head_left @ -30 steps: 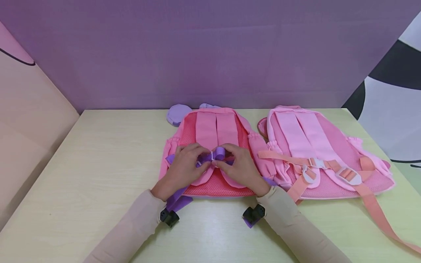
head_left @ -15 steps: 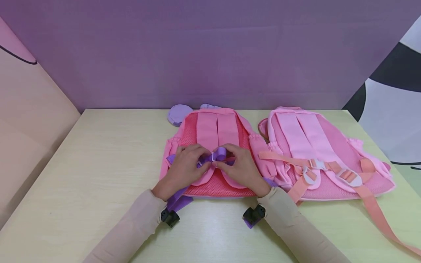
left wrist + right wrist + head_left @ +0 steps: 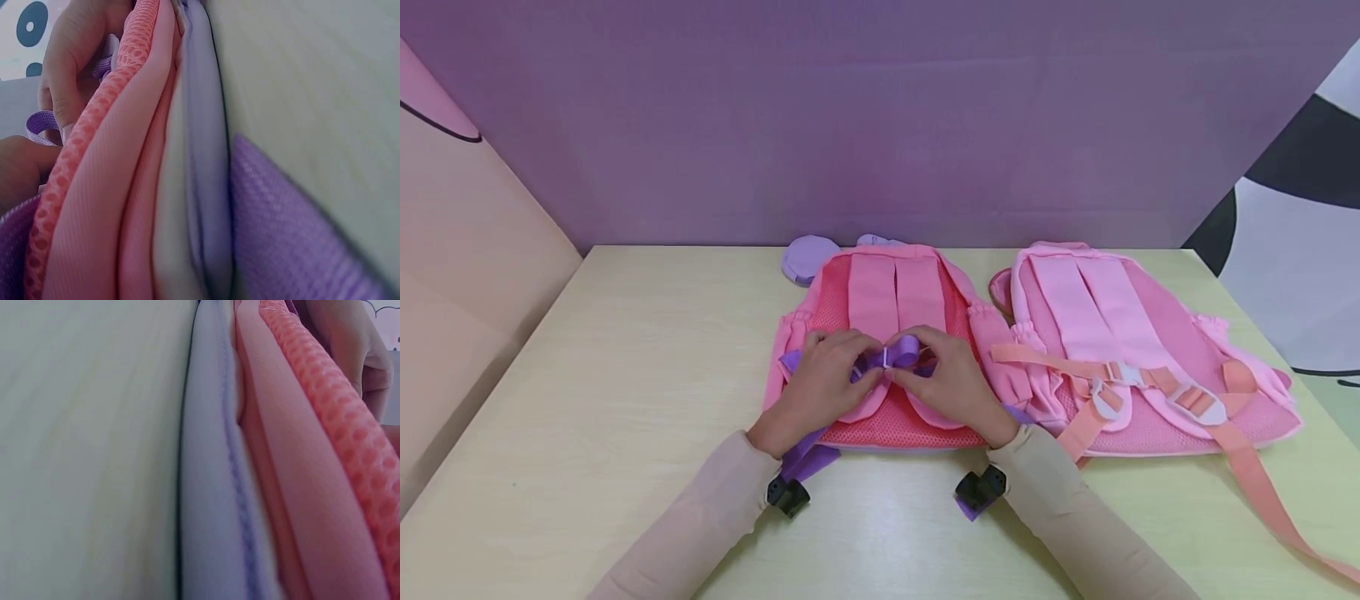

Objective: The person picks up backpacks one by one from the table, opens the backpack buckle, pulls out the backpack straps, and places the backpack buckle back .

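A pink backpack (image 3: 872,308) lies with its back panel and shoulder straps up. Over its lower middle, my left hand (image 3: 827,375) pinches a purple strap (image 3: 874,362) at the left side of a small pale buckle (image 3: 886,357). From the right, my right hand (image 3: 951,375) pinches at the same buckle with thumb and fingers. A rounded loop of the purple strap stands up just right of the buckle, between the two hands. In the left wrist view, part of a purple strap loop (image 3: 42,125) shows near the fingers, beyond the backpack's edge.
A second, lighter pink backpack (image 3: 1150,292) lies close on the right, its orange straps (image 3: 1255,475) trailing over the table (image 3: 625,375). A round lilac pouch (image 3: 808,260) sits behind the first backpack. A purple wall (image 3: 880,125) rises behind the table.
The purple strap loop at the buckle has grown slightly wider toward the right. Both hands keep nearly the same place and grip.
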`<state>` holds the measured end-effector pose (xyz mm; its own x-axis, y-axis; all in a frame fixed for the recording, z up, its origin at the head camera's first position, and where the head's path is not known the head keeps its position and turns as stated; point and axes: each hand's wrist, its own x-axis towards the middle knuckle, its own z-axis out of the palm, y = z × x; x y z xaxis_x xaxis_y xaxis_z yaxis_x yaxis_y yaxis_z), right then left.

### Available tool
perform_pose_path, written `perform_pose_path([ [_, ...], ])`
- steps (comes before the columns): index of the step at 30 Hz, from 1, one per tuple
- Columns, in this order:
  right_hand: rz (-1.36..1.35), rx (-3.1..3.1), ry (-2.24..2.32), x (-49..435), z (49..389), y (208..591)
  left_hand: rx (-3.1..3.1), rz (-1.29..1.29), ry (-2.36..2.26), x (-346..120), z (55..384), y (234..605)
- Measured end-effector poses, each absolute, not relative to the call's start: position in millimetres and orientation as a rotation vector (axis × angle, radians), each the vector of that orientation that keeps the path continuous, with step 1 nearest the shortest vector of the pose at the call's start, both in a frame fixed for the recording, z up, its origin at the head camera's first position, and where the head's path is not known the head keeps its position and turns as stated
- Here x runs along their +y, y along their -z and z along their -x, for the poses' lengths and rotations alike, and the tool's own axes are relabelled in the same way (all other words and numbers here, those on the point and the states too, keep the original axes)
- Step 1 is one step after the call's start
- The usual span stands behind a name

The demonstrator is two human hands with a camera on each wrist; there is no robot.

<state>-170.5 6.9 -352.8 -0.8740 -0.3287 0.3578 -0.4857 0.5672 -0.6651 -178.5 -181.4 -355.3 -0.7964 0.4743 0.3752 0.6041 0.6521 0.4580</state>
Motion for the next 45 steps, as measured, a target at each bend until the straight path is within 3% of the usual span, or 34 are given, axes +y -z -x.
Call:
perform_pose_path([
  [34,-0.687,-2.608,-1.250,5.6,173.0,353.1,-2.597,0.888,1.185,-183.4,181.1,355.4],
  [45,-0.670,-2.617,-1.252,6.6,172.4,355.2,-2.755,0.816,1.048,-182.5,180.1,352.8],
])
